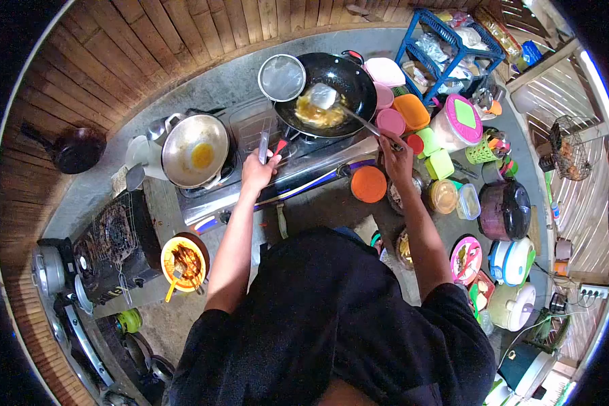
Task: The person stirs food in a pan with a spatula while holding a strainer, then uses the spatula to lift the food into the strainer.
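Observation:
My left hand (259,174) is closed around the metal handle of a round mesh strainer (282,77), which is held at the left rim of a black wok (352,82). A red wok handle (281,145) shows right beside these fingers; whether they touch it I cannot tell. My right hand (395,157) grips the long handle of a metal spatula (323,97). The spatula's blade is inside the wok, over a yellow, egg-like food (314,116) in the bottom.
On the stove (250,193), left of the wok, sits a silver pan (183,145) with yellow liquid. A yellow bowl (164,256) of red-brown food stands lower left. Plastic containers (411,110), a blue rack (413,40) and a dark pot (504,210) crowd the right.

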The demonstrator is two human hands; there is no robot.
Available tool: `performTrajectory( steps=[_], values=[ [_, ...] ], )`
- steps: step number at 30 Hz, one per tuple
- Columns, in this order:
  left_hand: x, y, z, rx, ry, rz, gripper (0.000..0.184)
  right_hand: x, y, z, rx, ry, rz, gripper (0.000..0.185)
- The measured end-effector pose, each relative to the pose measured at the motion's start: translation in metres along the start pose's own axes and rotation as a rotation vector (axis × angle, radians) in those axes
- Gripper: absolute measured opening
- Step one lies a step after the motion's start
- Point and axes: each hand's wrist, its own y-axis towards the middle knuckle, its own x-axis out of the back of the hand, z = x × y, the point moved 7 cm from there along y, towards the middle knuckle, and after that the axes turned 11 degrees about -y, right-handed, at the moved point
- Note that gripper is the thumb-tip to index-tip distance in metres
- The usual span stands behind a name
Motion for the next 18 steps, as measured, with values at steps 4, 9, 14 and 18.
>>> performTrajectory(
  steps=[4, 9, 14, 18],
  values=[
    [0.000, -0.002, -0.002, 0.005, -0.025, -0.006, 0.027, 0.012, 0.005, 0.015, 0.251, -0.332, -0.212, 0.025],
    [0.000, -0.002, -0.001, 0.005, -0.035, -0.009, 0.026, 0.014, 0.001, 0.029, 0.388, -0.469, -0.278, 0.024],
    [0.000, -0.003, -0.003, 0.014, -0.030, -0.007, 0.026, 0.007, -0.001, -0.022, -0.016, -0.259, -0.122, 0.022],
    [0.000, -0.001, 0.001, 0.028, -0.038, -0.009, 0.027, -0.011, -0.012, -0.009, -0.177, 0.254, -0.039, 0.023]
  ],
)
